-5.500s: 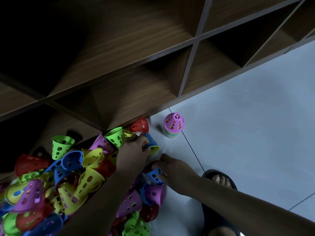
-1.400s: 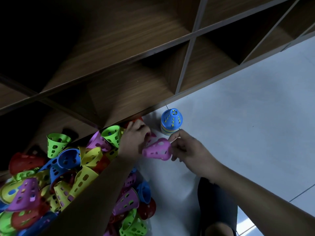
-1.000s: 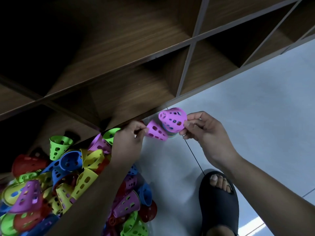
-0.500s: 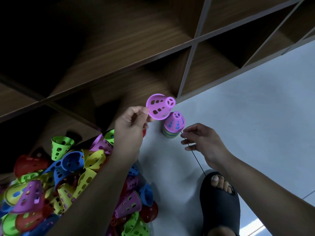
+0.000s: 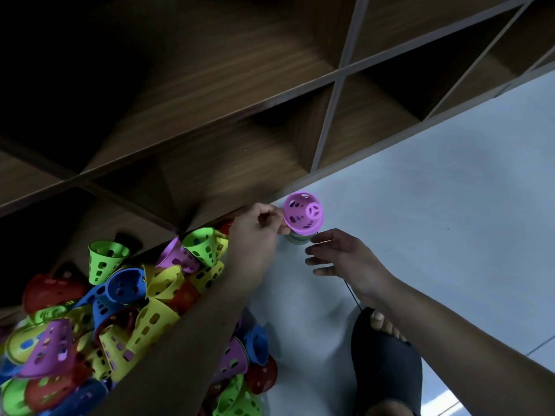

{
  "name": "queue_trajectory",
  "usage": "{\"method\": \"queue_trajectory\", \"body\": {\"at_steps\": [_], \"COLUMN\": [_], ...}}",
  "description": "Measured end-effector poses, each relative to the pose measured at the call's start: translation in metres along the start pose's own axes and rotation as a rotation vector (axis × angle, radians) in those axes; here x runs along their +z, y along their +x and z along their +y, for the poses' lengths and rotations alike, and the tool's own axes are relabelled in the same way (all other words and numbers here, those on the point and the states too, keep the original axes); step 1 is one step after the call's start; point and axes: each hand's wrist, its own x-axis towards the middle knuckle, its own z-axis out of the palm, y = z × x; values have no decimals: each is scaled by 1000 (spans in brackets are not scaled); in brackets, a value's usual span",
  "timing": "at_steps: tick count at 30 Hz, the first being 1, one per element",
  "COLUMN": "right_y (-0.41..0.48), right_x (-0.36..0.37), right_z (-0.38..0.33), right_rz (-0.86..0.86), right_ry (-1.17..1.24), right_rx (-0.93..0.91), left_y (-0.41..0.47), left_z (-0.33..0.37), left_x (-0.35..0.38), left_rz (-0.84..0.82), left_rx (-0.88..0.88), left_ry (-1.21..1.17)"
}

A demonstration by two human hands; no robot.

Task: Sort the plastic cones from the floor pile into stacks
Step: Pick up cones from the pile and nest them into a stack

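Pale floor: purple cone in left fingers' pinch over stack; right fingers slack.

The left hand has lowered its purple cone over the stack.

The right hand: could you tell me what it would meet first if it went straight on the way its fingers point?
Probably the stack of cones, just ahead of the upper fingers of the right hand; the lower ones aim at the left hand. Depth is unclear.
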Motion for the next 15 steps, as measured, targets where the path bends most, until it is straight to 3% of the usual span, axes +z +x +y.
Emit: {"method": "queue_trajectory", "body": {"at_steps": [8, 15], "right_y": [13, 30], "right_x": [-5, -4], "right_z": [10, 16], "right_rz": [-34, -56], "right_ry": [-16, -104], "right_rx": [20, 31], "left_y": [17, 27], "left_z": [-30, -47], "left_x": [-37, -46], "left_rz": [98, 44], "left_rx": [281, 263], "left_ry": [715, 1011]}}
